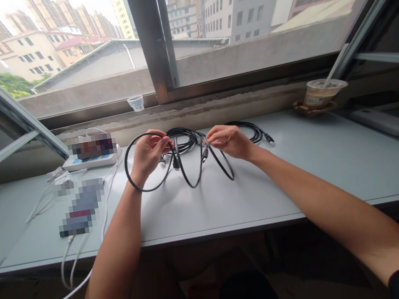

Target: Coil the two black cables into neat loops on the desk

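Note:
A black cable (193, 183) hangs in loops between my two hands above the grey windowsill desk (302, 173). My left hand (148, 154) is closed around one loop, which circles down past my wrist. My right hand (229, 141) pinches the cable a little to the right, fingers pressed together. More coiled black cable (185, 139) lies on the desk behind my hands. Another coil with a plug end (255, 133) rests to the right of my right hand.
A white power strip (91, 159) sits at the left, with white cords trailing over the desk edge. A dark device (80, 211) lies near it. An iced drink cup (321, 92) stands at the right. A small clear plastic cup (136, 102) sits on the window ledge.

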The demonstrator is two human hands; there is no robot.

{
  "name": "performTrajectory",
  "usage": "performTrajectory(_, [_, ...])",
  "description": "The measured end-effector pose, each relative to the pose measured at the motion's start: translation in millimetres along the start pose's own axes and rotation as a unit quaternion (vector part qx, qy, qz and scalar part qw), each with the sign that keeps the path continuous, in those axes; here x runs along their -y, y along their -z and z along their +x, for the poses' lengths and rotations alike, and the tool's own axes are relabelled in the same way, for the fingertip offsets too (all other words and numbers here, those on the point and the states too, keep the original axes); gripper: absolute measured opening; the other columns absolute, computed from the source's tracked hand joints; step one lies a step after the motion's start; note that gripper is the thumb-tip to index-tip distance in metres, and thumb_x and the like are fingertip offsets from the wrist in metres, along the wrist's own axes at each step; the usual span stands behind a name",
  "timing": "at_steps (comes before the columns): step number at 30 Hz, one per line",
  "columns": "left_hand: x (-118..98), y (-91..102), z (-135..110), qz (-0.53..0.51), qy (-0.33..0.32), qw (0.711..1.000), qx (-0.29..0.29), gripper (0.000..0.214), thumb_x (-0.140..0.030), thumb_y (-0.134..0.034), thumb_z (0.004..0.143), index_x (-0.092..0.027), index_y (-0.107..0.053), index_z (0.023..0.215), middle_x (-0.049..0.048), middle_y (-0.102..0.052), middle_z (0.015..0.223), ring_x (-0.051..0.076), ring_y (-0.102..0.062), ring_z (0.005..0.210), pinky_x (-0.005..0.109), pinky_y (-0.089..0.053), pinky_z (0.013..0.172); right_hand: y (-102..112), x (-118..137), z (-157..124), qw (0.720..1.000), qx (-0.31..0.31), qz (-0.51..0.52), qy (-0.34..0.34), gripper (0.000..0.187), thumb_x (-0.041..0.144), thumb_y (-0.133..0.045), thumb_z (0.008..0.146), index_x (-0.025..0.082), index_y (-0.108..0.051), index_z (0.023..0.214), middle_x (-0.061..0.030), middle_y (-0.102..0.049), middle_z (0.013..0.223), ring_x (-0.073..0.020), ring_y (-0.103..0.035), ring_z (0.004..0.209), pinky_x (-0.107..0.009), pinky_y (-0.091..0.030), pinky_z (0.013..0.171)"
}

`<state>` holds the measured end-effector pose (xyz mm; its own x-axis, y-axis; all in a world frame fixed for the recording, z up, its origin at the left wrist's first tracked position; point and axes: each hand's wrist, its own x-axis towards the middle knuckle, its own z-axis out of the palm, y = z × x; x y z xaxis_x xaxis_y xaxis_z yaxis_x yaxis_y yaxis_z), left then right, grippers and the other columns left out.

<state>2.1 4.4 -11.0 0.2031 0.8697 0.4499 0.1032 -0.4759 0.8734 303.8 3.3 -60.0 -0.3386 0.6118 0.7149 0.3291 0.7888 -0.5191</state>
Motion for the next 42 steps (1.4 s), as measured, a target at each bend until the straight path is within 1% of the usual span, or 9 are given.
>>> performTrajectory(5, [-12, -18.4, -7, 0.026, 0.092, 0.993, 0.062, 0.059, -0.066, -0.086, 0.076, -0.014, -0.066, 0.094, 0.0100, -0.078, 0.084, 0.020, -0.076, 0.075, 0.028, -0.060, 0.066, -3, 18, 2, 0.989, 0.066, -0.128, 0.045, 0.017, 0.022, -0.066, 0.099, 0.026, -0.082, 0.105, -0.0043, -0.080, 0.101, -0.0185, -0.073, 0.088, -0.029, -0.055, 0.076])
performTrajectory(9, [-17, -32.0, -12, -0.014, 0.142, 0.985, 0.092, 0.060, -0.068, -0.085, 0.076, -0.015, -0.064, 0.093, 0.0071, -0.075, 0.081, 0.018, -0.073, 0.071, 0.027, -0.057, 0.064, -5, 35, 4, 0.975, 0.087, -0.191, 0.068, 0.019, 0.017, -0.064, 0.100, 0.026, -0.080, 0.095, -0.0028, -0.082, 0.104, -0.0190, -0.073, 0.095, -0.029, -0.053, 0.079])
performTrajectory(13, [-25, -38.3, -16, -0.023, 0.147, 0.979, 0.138, 0.052, -0.059, -0.086, 0.079, -0.014, -0.065, 0.096, 0.0074, -0.075, 0.083, 0.017, -0.072, 0.075, 0.026, -0.053, 0.066, -8, 45, 5, 0.957, 0.119, -0.243, 0.102, 0.030, 0.015, -0.058, 0.104, 0.029, -0.084, 0.099, -0.0013, -0.082, 0.112, -0.0192, -0.068, 0.096, -0.030, -0.050, 0.073])
performTrajectory(17, [-25, -36.3, -18, -0.021, 0.139, 0.975, 0.173, 0.056, -0.042, -0.097, 0.068, -0.013, -0.064, 0.102, 0.0097, -0.077, 0.092, 0.019, -0.073, 0.086, 0.028, -0.054, 0.075, -12, 50, 4, 0.949, 0.139, -0.270, 0.087, 0.037, 0.011, -0.053, 0.103, 0.029, -0.085, 0.108, -0.0053, -0.079, 0.118, -0.0226, -0.063, 0.100, -0.032, -0.051, 0.071])
performTrajectory(23, [-10, -34.7, -16, -0.049, 0.149, 0.970, 0.185, 0.055, -0.030, -0.096, 0.069, -0.015, -0.059, 0.107, 0.0115, -0.078, 0.099, 0.021, -0.075, 0.092, 0.032, -0.056, 0.082, -20, 51, 1, 0.976, 0.143, -0.165, -0.013, 0.018, 0.025, -0.069, 0.093, 0.025, -0.086, 0.099, -0.0104, -0.068, 0.130, -0.0290, -0.063, 0.112, -0.046, -0.055, 0.101])
performTrajectory(28, [-10, -40.6, -16, -0.118, 0.113, 0.966, 0.198, 0.056, -0.029, -0.095, 0.071, -0.015, -0.061, 0.113, 0.0134, -0.079, 0.106, 0.024, -0.077, 0.100, 0.035, -0.057, 0.089, -28, 46, 1, 0.980, 0.129, -0.058, -0.143, 0.023, 0.044, -0.081, 0.083, 0.021, -0.084, 0.086, -0.0132, -0.069, 0.130, -0.0338, -0.063, 0.124, -0.051, -0.049, 0.112])
performTrajectory(34, [-26, -32.2, -18, -0.122, 0.079, 0.956, 0.256, 0.053, -0.040, -0.089, 0.083, -0.011, -0.070, 0.122, 0.0208, -0.077, 0.122, 0.029, -0.075, 0.110, 0.033, -0.055, 0.088, -14, 47, 6, 0.964, 0.161, 0.142, -0.155, 0.024, 0.047, -0.084, 0.078, 0.023, -0.084, 0.074, -0.0095, -0.064, 0.151, -0.0364, -0.048, 0.149, -0.050, -0.030, 0.128])
performTrajectory(37, [-30, -27.2, -18, -0.121, 0.053, 0.953, 0.272, 0.054, -0.043, -0.087, 0.085, -0.010, -0.072, 0.125, 0.0208, -0.078, 0.117, 0.026, -0.075, 0.103, 0.029, -0.054, 0.080, -8, 50, 8, 0.954, 0.156, 0.202, -0.157, 0.020, 0.043, -0.084, 0.075, 0.024, -0.084, 0.071, -0.0096, -0.068, 0.146, -0.0379, -0.044, 0.153, -0.051, -0.029, 0.128])
performTrajectory(42, [-30, -24.7, -16, -0.078, 0.033, 0.954, 0.287, 0.050, -0.050, -0.083, 0.087, -0.011, -0.075, 0.117, 0.0164, -0.079, 0.104, 0.018, -0.070, 0.086, 0.024, -0.049, 0.065, -4, 56, 10, 0.946, 0.159, 0.231, -0.163, 0.023, 0.037, -0.078, 0.077, 0.021, -0.077, 0.059, -0.0104, -0.075, 0.123, -0.0346, -0.061, 0.130, -0.047, -0.045, 0.112])
